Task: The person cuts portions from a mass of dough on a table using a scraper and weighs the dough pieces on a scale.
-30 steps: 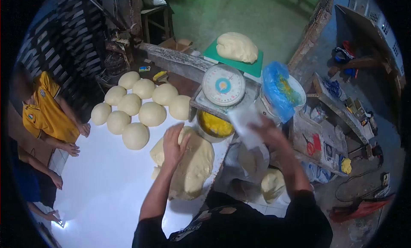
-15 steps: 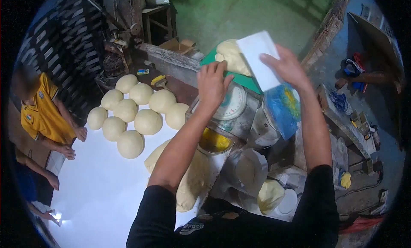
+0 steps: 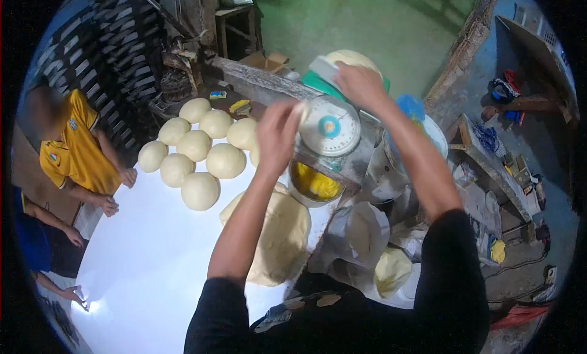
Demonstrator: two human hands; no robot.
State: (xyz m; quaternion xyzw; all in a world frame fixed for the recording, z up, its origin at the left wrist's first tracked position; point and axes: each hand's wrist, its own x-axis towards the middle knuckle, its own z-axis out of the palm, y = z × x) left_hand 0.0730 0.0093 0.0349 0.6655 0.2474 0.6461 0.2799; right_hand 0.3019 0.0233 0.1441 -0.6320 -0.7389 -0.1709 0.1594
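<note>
Across the white desk (image 3: pixel 140 250), about ten round, pale-yellow dough balls (image 3: pixel 200 191) look finished; a large, loose dough mass (image 3: pixel 278 235) remains unrounded. Right hand (image 3: pixel 362 86) grips a flat white scraper (image 3: pixel 324 69) near the green tray's dough lump (image 3: pixel 353 59); left hand (image 3: pixel 278 134) seemingly pinches a pale scrap (image 3: pixel 303 110).

Ten dough balls (image 3: pixel 200 191); one dial scale (image 3: pixel 330 126); one white scraper (image 3: pixel 324 70); one yellow-filled bowl (image 3: pixel 313 202)

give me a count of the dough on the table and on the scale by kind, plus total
Round dough balls on the white table: 10, one partly hidden by the left hand
Large dough mass on the table: 1
Dough lump on the scale: 1
Total: 12
</note>
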